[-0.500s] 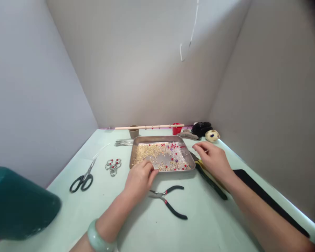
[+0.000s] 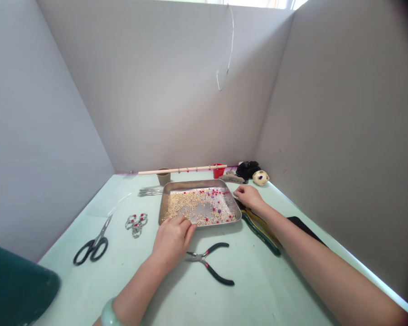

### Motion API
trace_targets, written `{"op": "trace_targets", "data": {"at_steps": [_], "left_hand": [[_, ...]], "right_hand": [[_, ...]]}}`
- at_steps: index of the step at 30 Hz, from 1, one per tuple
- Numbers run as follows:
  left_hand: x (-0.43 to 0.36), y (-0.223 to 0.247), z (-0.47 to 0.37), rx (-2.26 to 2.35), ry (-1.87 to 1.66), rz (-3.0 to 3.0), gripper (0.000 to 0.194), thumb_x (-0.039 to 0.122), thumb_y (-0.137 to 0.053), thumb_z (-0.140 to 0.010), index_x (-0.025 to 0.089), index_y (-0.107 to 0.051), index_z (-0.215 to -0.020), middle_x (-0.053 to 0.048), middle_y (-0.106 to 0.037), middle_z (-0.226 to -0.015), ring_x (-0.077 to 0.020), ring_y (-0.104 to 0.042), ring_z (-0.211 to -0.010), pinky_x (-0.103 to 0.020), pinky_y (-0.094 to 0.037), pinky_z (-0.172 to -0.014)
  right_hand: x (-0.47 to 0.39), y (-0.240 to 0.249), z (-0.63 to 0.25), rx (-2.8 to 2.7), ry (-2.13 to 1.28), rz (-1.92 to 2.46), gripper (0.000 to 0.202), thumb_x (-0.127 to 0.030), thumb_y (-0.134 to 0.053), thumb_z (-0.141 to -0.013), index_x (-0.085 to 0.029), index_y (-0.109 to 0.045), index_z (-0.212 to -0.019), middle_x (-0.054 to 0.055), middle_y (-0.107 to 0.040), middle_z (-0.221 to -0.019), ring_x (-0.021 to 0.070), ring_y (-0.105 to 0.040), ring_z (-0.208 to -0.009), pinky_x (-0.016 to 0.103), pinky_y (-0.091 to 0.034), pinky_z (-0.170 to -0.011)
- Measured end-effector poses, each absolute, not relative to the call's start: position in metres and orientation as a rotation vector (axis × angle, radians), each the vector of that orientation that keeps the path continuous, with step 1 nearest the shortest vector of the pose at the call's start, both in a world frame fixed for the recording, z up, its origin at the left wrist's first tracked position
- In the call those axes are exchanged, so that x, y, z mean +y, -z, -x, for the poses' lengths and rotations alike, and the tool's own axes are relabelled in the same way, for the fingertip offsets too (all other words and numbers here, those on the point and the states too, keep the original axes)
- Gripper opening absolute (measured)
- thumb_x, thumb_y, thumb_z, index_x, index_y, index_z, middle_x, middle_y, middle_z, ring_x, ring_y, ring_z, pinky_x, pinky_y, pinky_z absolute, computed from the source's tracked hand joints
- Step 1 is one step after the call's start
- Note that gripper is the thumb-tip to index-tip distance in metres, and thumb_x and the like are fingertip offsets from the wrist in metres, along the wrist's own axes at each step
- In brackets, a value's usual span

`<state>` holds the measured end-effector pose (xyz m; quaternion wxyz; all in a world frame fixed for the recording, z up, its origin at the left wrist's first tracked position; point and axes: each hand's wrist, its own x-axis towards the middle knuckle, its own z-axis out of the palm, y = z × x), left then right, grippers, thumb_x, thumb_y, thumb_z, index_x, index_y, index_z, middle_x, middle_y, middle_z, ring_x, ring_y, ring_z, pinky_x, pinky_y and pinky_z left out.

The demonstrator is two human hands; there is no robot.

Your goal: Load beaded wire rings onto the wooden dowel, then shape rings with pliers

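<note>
My left hand (image 2: 172,236) is closed at the near rim of a shallow metal tray (image 2: 200,227), thumb pressed toward bent fingers. What lies between the fingertips is hidden. At the tray's right side my right hand (image 2: 250,198) is in a pinch close to the rim, and anything in it is too small to make out. The tray bears gold, clear, red and purple beads (image 2: 187,201). Below my right wrist lie large pliers with green and yellow handles (image 2: 261,233). Small black-handled pliers (image 2: 200,258) rest with spread handles in front of the tray.
At left are scissors (image 2: 95,244), a beaded wire piece (image 2: 136,224) and a dark green object (image 2: 17,285). Behind the tray are thin metal rods (image 2: 150,191), a wooden stick (image 2: 177,170), a brown cup (image 2: 163,177) and a red cup (image 2: 218,171). A white wire (image 2: 231,40) hangs ahead.
The whole view has shifted, so the table things appear further left and slightly lower. Both hands stay close to the tray. My right hand has shifted slightly left, its fingers still pinched.
</note>
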<state>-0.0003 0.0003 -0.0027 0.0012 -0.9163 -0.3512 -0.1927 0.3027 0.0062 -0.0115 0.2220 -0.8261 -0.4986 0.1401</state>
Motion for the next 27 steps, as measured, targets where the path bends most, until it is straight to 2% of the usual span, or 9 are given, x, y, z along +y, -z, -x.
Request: {"op": "trace_targets", "data": {"at_steps": [11,14,18,22,27], "left_hand": [[-0.001,0.001,0.000,-1.091,0.587,2.872,0.040,0.031,-0.031,-0.096,0.018,-0.063,-0.076,-0.005,-0.065,-0.080,-0.0169,-0.059,-0.075,-0.031,-0.037,-0.067],[-0.001,0.001,0.000,-1.083,0.588,2.871,0.040,0.031,-0.031,-0.096,0.018,-0.063,-0.076,-0.005,-0.065,-0.079,-0.0170,-0.059,-0.075,-0.032,-0.036,-0.067],[-0.001,0.002,0.000,-1.080,0.581,2.863,0.040,0.031,-0.031,-0.096,0.018,-0.064,-0.077,-0.005,-0.065,-0.080,-0.0171,-0.060,-0.075,-0.032,-0.037,-0.067],[-0.002,0.002,0.001,-1.083,0.576,2.846,0.040,0.031,-0.032,-0.096,0.018,-0.064,-0.077,-0.005,-0.065,-0.079,-0.0173,-0.060,-0.075,-0.032,-0.038,-0.067],[-0.002,0.003,0.000,-1.112,0.571,2.831,0.040,0.032,-0.033,-0.095,0.017,-0.064,-0.075,-0.005,-0.066,-0.076,-0.0187,-0.060,-0.073,-0.032,-0.039,-0.066]], "right_hand": [[-0.047,-0.007,-0.300,-1.416,-0.546,2.216,0.030,-0.034,-0.053,-0.089,-0.016,-0.055,-0.114,0.007,-0.060,-0.112,0.0175,-0.061,-0.091,0.038,-0.052,-0.077],[-0.070,-0.001,-0.292,-1.470,-0.552,2.242,0.027,-0.035,-0.052,-0.090,-0.016,-0.058,-0.107,0.005,-0.062,-0.104,0.0155,-0.062,-0.085,0.034,-0.053,-0.073],[-0.089,-0.001,-0.278,-1.544,-0.464,2.243,0.023,-0.036,-0.050,-0.090,-0.016,-0.062,-0.089,0.001,-0.065,-0.082,0.0105,-0.059,-0.065,0.027,-0.049,-0.061],[-0.095,-0.017,-0.262,-1.557,-0.203,2.212,0.026,-0.035,-0.044,-0.089,-0.021,-0.064,-0.080,0.003,-0.068,-0.075,0.0165,-0.058,-0.064,0.028,-0.039,-0.056],[-0.080,-0.034,-0.233,-1.735,-0.120,2.055,0.024,-0.032,-0.042,-0.088,-0.024,-0.064,-0.082,0.001,-0.069,-0.081,0.0184,-0.059,-0.073,0.029,-0.037,-0.062]]}}
